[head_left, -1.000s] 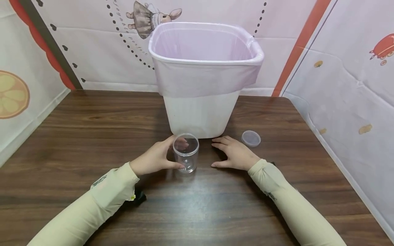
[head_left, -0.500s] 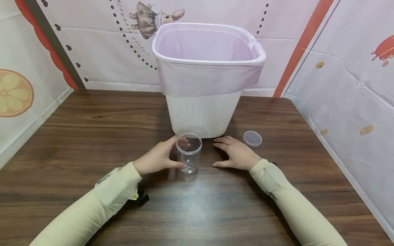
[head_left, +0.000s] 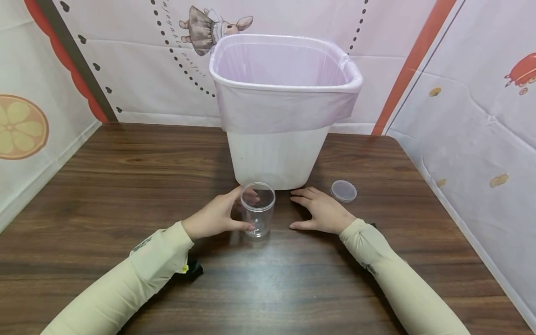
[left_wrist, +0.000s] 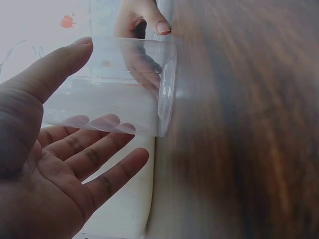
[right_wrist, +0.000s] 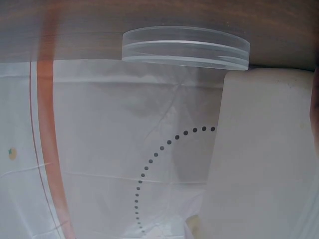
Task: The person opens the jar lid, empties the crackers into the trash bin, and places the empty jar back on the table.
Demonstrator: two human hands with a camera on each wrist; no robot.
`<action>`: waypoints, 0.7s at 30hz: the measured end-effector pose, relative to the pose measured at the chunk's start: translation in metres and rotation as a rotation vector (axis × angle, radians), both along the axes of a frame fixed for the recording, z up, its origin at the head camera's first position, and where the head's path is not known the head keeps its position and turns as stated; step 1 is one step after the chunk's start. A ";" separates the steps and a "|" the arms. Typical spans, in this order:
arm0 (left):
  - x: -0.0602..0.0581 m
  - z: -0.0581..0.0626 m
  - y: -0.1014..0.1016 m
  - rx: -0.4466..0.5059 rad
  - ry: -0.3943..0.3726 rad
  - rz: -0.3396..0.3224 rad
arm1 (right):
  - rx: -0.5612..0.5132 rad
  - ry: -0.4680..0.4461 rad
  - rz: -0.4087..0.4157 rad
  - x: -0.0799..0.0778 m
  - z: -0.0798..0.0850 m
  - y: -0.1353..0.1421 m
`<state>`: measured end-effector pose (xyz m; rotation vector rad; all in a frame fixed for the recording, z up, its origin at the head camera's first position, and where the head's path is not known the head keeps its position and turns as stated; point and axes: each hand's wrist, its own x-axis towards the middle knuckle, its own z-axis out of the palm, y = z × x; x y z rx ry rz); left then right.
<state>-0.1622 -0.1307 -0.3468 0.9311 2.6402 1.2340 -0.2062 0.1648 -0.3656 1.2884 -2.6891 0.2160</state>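
A clear plastic jar (head_left: 263, 216) without its lid stands upright on the table, just in front of the white bin. My left hand (head_left: 215, 215) holds its left side, thumb at the front and fingers behind. In the left wrist view, the thumb and several fingertips lie against the wall of the jar (left_wrist: 117, 92). My right hand (head_left: 322, 211) rests on the table to the right of the jar, fingers spread and holding nothing. Beyond it lies a round clear lid (head_left: 344, 191), which also shows in the right wrist view as a flat lid (right_wrist: 185, 48) beside the bin.
A tall white bin (head_left: 272, 158) with a pale purple liner (head_left: 284, 109) folded over its rim stands at the back of the dark wooden table (head_left: 146, 158). Printed cloth (head_left: 460, 116) hangs behind the table and along both sides.
The whole head view has shifted slightly to the right, jar, bin and hands with it. Both hands keep the same pose, and the jar stays in the left hand.
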 end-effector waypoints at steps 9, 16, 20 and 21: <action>0.002 0.001 0.000 0.014 0.005 -0.017 | 0.008 -0.007 -0.008 0.001 -0.001 -0.001; 0.003 0.002 0.001 0.017 0.000 -0.015 | 0.011 -0.003 -0.015 0.001 0.000 -0.001; 0.003 0.001 0.001 0.018 -0.001 -0.015 | 0.011 -0.001 -0.014 0.001 0.000 -0.001; 0.003 0.001 0.001 0.019 -0.001 -0.016 | 0.010 0.000 -0.013 0.001 0.000 -0.001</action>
